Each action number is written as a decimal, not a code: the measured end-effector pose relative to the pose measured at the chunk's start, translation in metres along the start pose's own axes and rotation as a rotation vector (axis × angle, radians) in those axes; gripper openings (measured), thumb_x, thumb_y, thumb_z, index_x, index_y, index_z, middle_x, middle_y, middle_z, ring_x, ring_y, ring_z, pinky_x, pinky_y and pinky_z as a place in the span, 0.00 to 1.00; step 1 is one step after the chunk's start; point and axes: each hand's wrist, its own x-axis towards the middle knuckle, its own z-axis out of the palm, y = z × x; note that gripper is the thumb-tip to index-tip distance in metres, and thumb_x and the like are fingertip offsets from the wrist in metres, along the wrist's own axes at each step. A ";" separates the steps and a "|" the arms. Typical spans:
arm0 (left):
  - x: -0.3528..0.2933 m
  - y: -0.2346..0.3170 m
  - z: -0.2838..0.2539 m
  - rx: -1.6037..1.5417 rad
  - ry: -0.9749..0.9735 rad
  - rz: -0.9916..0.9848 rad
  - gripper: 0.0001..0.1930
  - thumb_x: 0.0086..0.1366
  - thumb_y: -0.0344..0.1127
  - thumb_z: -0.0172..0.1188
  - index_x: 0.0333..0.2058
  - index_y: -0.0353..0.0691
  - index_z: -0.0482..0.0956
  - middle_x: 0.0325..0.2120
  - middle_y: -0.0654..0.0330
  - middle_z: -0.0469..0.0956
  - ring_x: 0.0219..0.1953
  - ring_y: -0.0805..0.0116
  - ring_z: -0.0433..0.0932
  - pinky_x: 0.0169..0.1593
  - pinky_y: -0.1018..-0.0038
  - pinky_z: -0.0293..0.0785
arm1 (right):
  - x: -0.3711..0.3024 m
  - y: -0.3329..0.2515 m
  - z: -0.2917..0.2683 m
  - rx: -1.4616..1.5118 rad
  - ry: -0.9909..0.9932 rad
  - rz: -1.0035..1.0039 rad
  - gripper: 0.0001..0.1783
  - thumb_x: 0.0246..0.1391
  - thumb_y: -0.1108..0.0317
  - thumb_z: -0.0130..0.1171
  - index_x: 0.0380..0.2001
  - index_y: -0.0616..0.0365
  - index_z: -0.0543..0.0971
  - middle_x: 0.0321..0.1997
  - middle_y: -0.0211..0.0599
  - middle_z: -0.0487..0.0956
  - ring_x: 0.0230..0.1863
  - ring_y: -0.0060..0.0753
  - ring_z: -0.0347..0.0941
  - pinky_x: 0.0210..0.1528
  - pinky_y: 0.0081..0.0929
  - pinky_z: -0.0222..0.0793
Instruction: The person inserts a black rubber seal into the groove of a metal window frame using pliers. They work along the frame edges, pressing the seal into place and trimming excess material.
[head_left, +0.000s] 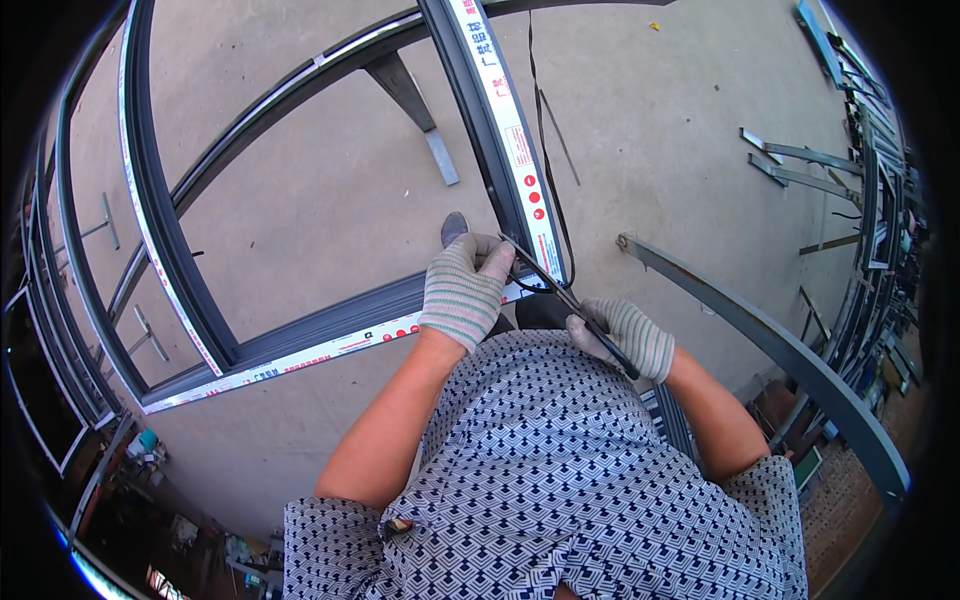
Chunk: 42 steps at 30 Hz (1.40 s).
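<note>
Both my hands wear pale striped knit gloves. My left hand (pixel 466 285) is closed at the near right corner of a dark grey metal frame (pixel 330 317), its thumb and fingers pinching the end of a thin black strip (pixel 560 215). That strip runs down from the far side along the frame's right bar and loops back under the bar's end to my hand. In my right hand (pixel 627 338) is a long, slim pair of dark scissors (pixel 556 284), held by the black handles. Their tips reach up to my left fingertips. My fingers partly hide the strip's end.
Printed white film covers the frame's edges. A grey metal bar (pixel 770 345) slants across at the right. More metal profiles (pixel 875 190) are stacked along the far right. Other frames (pixel 60 250) stand at the left. My shoe (pixel 455 228) shows on the concrete floor (pixel 330 190).
</note>
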 end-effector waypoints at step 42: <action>-0.006 0.009 0.024 -0.149 -0.144 0.049 0.12 0.70 0.35 0.62 0.40 0.29 0.79 0.32 0.56 0.83 0.34 0.72 0.81 0.42 0.76 0.78 | 0.017 -0.011 0.010 0.163 0.340 -0.145 0.19 0.57 0.67 0.64 0.49 0.65 0.78 0.33 0.36 0.82 0.34 0.22 0.78 0.39 0.23 0.74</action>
